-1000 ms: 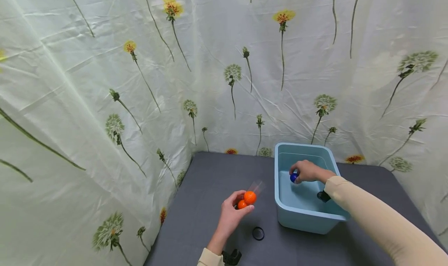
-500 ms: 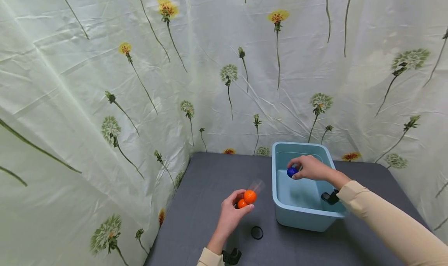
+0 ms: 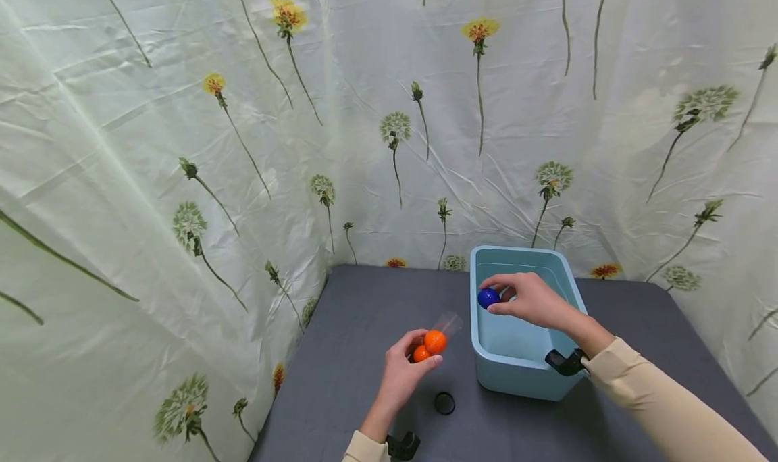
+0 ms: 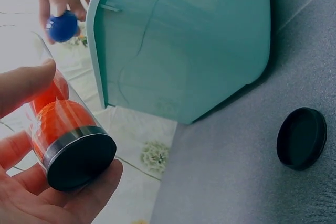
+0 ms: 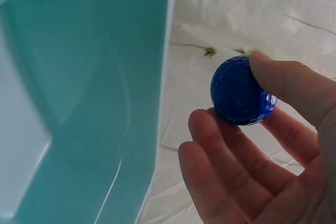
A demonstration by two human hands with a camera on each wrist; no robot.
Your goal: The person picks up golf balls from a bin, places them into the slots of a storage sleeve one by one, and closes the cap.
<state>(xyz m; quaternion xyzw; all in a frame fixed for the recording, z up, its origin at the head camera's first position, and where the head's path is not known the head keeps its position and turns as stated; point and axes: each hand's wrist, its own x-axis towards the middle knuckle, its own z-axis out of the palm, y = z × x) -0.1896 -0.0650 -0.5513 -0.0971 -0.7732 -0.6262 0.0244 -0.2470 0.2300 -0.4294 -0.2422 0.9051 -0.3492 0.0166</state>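
My left hand (image 3: 404, 367) grips a clear plastic tube (image 3: 448, 323) with two orange golf balls (image 3: 435, 342) inside. The tube's lower end has a black cap (image 4: 81, 161), seen in the left wrist view, and its upper end points up and to the right. My right hand (image 3: 530, 298) pinches a blue golf ball (image 5: 242, 91) between thumb and fingers. In the head view that ball overlaps the left rim of the light blue bin (image 3: 513, 362); the right wrist view shows it beside the bin wall.
A round black cap (image 3: 444, 403) lies on the grey table (image 3: 377, 300), between my left hand and the bin. Behind the table hangs a pale curtain (image 3: 365, 111) printed with dandelions. Black wrist cameras (image 3: 565, 362) are strapped to both wrists.
My right hand has lifted the blue golf ball from inside the bin and carried it left to the bin's rim. The left hand still holds the tube in nearly the same place.
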